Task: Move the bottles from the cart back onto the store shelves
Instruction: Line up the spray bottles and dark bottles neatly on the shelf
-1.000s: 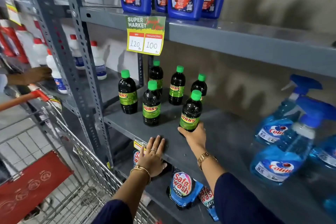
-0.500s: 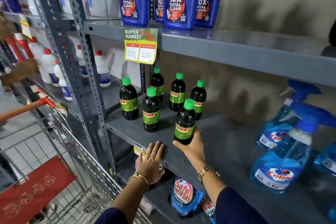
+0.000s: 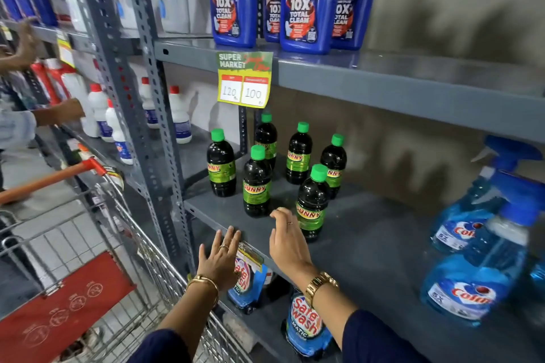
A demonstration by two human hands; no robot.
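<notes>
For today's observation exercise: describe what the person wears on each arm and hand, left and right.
Both arms have dark navy sleeves pushed up, leaving the forearms bare. The left hand wears a ring on one finger and a thin gold bangle at the wrist. The right hand also has a ring on one finger, and a gold link-band watch at the wrist.

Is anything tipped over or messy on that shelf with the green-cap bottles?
Nothing is tipped or spilled. All six green-cap bottles stand upright on the grey shelf, though scattered rather than in neat rows. The blue spray bottles look blurry, so their state is hard to judge.
</notes>
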